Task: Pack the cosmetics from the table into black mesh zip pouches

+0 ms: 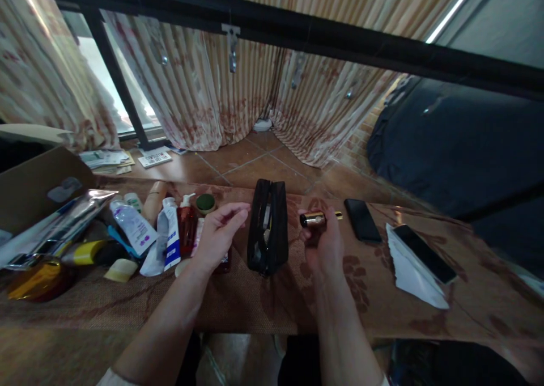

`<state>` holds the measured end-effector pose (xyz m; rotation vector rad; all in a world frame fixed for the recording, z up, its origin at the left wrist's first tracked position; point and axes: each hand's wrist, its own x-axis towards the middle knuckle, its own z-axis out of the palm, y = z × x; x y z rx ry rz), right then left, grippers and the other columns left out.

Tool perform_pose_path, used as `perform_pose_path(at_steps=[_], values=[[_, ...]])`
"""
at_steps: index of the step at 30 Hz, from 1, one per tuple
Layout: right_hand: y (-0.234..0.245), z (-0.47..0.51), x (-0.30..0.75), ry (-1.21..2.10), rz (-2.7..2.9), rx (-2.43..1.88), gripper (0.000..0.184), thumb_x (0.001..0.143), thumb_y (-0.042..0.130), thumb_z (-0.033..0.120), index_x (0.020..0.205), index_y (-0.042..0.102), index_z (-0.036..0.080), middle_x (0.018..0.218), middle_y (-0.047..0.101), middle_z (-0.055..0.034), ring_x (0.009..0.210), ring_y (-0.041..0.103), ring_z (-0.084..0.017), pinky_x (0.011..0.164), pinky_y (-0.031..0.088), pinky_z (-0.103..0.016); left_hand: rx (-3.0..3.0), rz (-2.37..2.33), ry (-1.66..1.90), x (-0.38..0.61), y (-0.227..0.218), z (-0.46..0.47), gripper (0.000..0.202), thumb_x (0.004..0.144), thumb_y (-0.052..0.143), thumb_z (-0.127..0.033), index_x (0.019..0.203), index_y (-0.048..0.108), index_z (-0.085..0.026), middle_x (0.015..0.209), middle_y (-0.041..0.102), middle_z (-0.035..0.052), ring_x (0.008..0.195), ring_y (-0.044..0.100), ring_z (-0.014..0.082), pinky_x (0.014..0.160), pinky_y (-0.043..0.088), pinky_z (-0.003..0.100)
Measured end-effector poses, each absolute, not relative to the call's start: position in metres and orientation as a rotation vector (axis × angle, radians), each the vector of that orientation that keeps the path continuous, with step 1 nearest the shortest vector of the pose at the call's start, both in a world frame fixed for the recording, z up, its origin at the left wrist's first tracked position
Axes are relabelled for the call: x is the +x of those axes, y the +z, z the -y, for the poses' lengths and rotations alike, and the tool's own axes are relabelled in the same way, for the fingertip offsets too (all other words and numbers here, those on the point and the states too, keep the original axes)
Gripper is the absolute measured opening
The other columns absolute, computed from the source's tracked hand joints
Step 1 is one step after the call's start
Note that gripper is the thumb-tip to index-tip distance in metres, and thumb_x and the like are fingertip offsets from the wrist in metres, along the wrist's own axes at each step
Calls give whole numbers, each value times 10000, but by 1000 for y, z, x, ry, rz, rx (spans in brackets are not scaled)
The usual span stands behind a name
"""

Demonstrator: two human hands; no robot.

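Note:
A black zippered pouch stands at the middle of the cloth-covered table, its top unzipped and several small items partly visible inside. My left hand is just left of the pouch, thumb and fingers loosely stretched toward its edge, with nothing visible in them. To the pouch's right, my right hand grips a small shiny gold-and-black tube, held sideways above the cloth. The tube's dark end points left, and a gold end shows past my thumb. My fingers hide its middle.
Left of my hands lie a pump bottle, a white-and-blue tube, a lilac bottle, a green-topped jar and a cardboard box. Rightward are a black phone, another phone and torn paper. A dark bar crosses overhead.

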<state>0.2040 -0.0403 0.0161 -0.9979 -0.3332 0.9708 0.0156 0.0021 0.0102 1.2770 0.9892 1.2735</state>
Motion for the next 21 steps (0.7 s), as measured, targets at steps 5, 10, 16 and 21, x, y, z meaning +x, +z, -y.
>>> perform_pose_path(at_steps=[5, 10, 16, 21], values=[[16, 39, 201, 1034, 302, -929, 363, 769, 621, 528, 828, 576, 172, 769, 709, -26, 400, 443, -40, 378, 321, -170, 1283, -1055, 1270, 16, 1, -12, 352, 713, 724, -439, 924, 742, -158, 876, 724, 58, 698, 585, 143, 640, 472, 248], [19, 35, 200, 1103, 178, -917, 346, 791, 600, 523, 822, 575, 179, 733, 702, -10, 405, 445, -48, 397, 347, -176, 1336, -1109, 1259, 19, -9, -19, 327, 718, 717, -417, 909, 749, -153, 860, 730, 53, 734, 595, 156, 691, 468, 260], [27, 37, 200, 1191, 142, -816, 162, 747, 615, 310, 839, 563, 187, 751, 698, 5, 448, 480, -61, 443, 383, -177, 1330, -1123, 1225, 22, -17, -22, 321, 729, 714, -403, 932, 745, -155, 921, 738, 54, 811, 626, 172, 766, 475, 275], [30, 40, 202, 1208, 181, -784, 219, 701, 618, 247, 906, 566, 190, 819, 702, -4, 501, 503, -70, 474, 404, -184, 1346, -1145, 1220, 22, -18, -23, 335, 721, 713, -417, 925, 743, -154, 922, 739, 63, 843, 636, 197, 776, 487, 293]])
